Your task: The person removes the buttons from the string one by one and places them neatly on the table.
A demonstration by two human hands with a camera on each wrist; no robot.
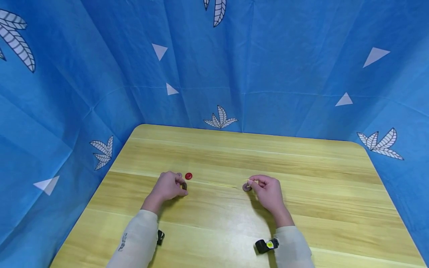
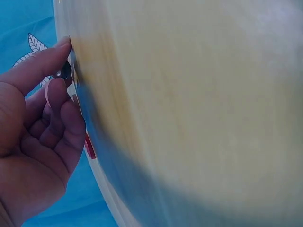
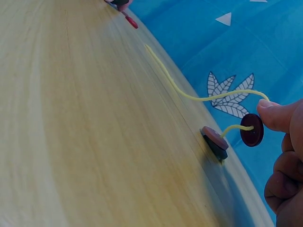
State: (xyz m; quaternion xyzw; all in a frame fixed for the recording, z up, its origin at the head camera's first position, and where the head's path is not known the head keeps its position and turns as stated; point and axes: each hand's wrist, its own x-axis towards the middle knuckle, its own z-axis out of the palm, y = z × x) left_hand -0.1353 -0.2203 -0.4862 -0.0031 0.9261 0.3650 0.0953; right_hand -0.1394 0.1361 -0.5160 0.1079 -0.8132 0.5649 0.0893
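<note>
Between thumb and fingertips, my left hand [image 1: 168, 185] holds a dark button [image 1: 184, 186] just over the table; in the left wrist view this button [image 2: 65, 71] is partly covered by the fingers. My right hand [image 1: 270, 192] pinches a yellow string [image 3: 177, 91] whose loose end trails left across the wood. A dark maroon button [image 3: 252, 130] is threaded on the string right beside the right fingertips. Lower on the same string, a brownish button [image 3: 215, 136] lies against a darker one [image 3: 215, 147] at the tabletop.
A red button [image 1: 188, 176] lies on the table just beyond my left hand. Next to it is a pale brownish button [image 1: 179, 174], partly hidden by the fingers. The wooden table [image 1: 234, 149] ends at a blue patterned curtain [image 1: 285, 67] behind and at the sides.
</note>
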